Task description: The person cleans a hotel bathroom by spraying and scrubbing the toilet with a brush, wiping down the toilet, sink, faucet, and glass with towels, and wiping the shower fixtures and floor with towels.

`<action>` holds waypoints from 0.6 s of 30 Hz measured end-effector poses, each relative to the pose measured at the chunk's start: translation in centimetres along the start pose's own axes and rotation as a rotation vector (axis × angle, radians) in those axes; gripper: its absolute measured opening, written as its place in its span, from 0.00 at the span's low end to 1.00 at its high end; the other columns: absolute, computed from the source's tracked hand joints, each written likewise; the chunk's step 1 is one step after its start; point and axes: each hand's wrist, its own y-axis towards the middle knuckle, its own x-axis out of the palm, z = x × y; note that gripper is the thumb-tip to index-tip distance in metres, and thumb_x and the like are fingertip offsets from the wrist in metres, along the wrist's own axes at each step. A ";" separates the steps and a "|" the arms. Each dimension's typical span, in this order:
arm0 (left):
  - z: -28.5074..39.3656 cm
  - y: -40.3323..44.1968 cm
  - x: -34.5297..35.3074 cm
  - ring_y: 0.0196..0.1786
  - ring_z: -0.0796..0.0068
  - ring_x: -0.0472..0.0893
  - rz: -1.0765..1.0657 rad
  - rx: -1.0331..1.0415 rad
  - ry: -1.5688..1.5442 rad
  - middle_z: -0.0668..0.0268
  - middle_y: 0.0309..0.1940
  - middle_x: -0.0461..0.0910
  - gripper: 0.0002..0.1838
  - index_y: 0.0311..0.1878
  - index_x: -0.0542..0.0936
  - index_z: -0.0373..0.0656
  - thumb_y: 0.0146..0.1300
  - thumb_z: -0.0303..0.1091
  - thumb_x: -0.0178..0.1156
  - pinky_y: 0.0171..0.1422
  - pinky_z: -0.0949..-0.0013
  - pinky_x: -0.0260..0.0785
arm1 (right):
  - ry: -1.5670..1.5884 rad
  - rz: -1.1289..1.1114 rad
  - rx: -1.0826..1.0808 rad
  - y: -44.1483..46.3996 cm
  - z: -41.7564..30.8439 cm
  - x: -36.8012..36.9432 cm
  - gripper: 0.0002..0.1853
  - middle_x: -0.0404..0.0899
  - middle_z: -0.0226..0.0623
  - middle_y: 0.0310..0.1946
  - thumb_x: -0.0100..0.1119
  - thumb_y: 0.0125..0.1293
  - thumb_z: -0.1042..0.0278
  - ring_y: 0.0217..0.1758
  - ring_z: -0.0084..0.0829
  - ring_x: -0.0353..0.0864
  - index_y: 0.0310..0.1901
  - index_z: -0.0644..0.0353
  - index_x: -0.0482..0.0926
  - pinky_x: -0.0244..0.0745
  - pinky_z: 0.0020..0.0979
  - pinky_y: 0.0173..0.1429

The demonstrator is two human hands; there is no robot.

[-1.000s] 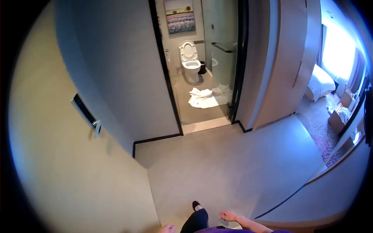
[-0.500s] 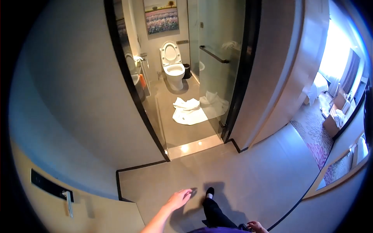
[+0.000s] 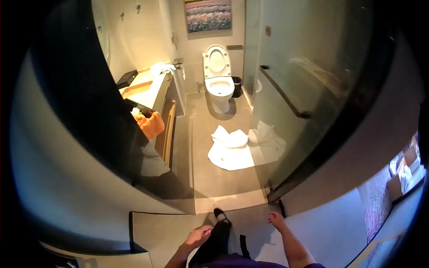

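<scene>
My left hand (image 3: 198,236) hangs low in front of my dark trouser leg (image 3: 219,239), its fingers loosely bent, and I see nothing in it. To the right, my right hand (image 3: 276,220) hangs over the floor near the foot of the glass door, fingers apart and holding nothing. One dark shoe (image 3: 220,215) is at the bathroom threshold (image 3: 232,202). Beyond it a crumpled white cloth (image 3: 230,154), perhaps a towel, lies on the bathroom floor. Neither hand touches anything around it.
A glass door (image 3: 308,147) with a dark bar handle (image 3: 283,93) stands on the right. At the back is a toilet (image 3: 220,91), lid raised, beside a black bin (image 3: 237,86). On the left, a counter (image 3: 154,96) carries a white cloth; an orange cloth (image 3: 151,125) hangs below.
I have moved forward to the bathroom doorway, and the counter has come into view on the left. My right hand has swung forward; my left hand has dropped back towards my leg.
</scene>
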 end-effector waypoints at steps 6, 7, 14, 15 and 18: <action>4.1 21.0 -11.2 0.43 0.60 0.77 0.543 0.096 -0.116 0.55 0.39 0.77 0.10 0.44 0.75 0.39 0.60 0.29 0.51 0.47 0.67 0.68 | -0.057 -0.297 -0.031 12.4 -12.3 7.6 0.13 0.77 0.38 0.31 0.42 0.65 0.68 0.29 0.25 0.77 0.48 0.63 0.70 0.71 0.23 0.34; 4.9 24.4 -13.4 0.43 0.60 0.77 0.656 0.109 -0.129 0.55 0.39 0.77 0.10 0.44 0.75 0.38 0.60 0.28 0.51 0.46 0.67 0.68 | -0.075 -0.356 -0.003 13.4 -14.0 7.4 0.13 0.77 0.38 0.32 0.42 0.65 0.68 0.29 0.25 0.77 0.48 0.63 0.70 0.70 0.23 0.33; 9.9 40.2 -32.1 0.47 0.63 0.75 1.227 0.236 -0.161 0.58 0.42 0.74 0.13 0.47 0.71 0.38 0.57 0.24 0.49 0.48 0.68 0.67 | -0.216 -0.340 -0.018 27.0 -23.1 6.6 0.12 0.77 0.35 0.31 0.43 0.65 0.68 0.30 0.22 0.77 0.47 0.61 0.71 0.71 0.22 0.33; 9.6 41.6 -34.6 0.48 0.64 0.74 1.296 0.249 -0.158 0.58 0.43 0.74 0.14 0.47 0.71 0.38 0.57 0.24 0.49 0.49 0.68 0.67 | -0.236 -0.309 -0.013 28.8 -25.1 6.6 0.12 0.77 0.35 0.31 0.43 0.65 0.68 0.29 0.22 0.76 0.47 0.61 0.71 0.72 0.22 0.34; 8.6 42.9 -40.7 0.50 0.64 0.72 1.536 0.104 -0.116 0.58 0.46 0.73 0.15 0.49 0.71 0.38 0.57 0.26 0.49 0.52 0.67 0.64 | -0.238 -0.372 -0.044 35.9 -27.4 6.7 0.11 0.77 0.33 0.30 0.44 0.65 0.68 0.28 0.21 0.75 0.47 0.59 0.71 0.70 0.21 0.32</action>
